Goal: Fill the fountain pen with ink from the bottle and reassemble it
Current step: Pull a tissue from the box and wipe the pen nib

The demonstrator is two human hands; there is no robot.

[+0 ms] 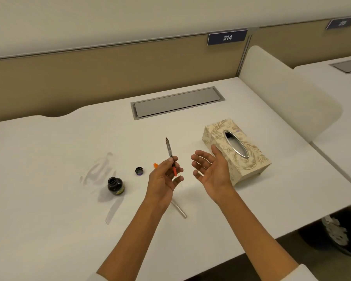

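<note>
My left hand [165,175] pinches the pen's front section [169,152], a clear grip with the nib pointing away from me and a red converter end toward my palm. To its right my right hand [210,169] hovers palm up with fingers spread, holding nothing. The open ink bottle [115,185] stands on the white desk [49,199] to the left. Its black cap [139,170] lies a little behind it. A silver pen barrel [179,209] lies on the desk under my left wrist. A small orange piece [155,165] peeks out behind my left hand.
A patterned tissue box [237,151] sits just right of my right hand. A grey cable hatch [177,102] is set in the desk at the back. A beige partition [89,78] bounds the far edge. Grey smears [101,167] mark the desk near the bottle.
</note>
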